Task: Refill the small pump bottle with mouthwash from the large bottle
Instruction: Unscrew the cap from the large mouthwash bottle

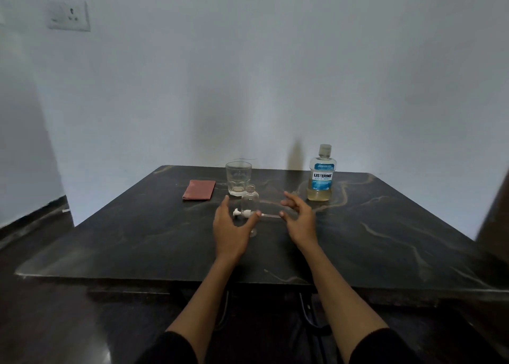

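While the small pump bottle (250,202) stands uncapped mid-counter, its pump (245,213) lying beside it, both hands hover with an empty, spread grip: left hand (231,227), right hand (298,216). Next, I judge, comes uncapping the large bottle (321,175), standing well right.

Dim, cool-toned indoor shot w/ soft focus and wide-angle bend.

Light is weak and bluish; wall (248,74) is brightest at center and right, darker toward lower left. Tall soft shadows on wall behind glass (238,178) and large bottle (322,173), so light comes from the viewer's side. Faint sheen on dark table (385,226) near front-left edge. Wall socket (69,16) at upper left is smeared and tilted, edges bow. Bottom of frame nearly black; detail muddy, slightly blurred throughout.
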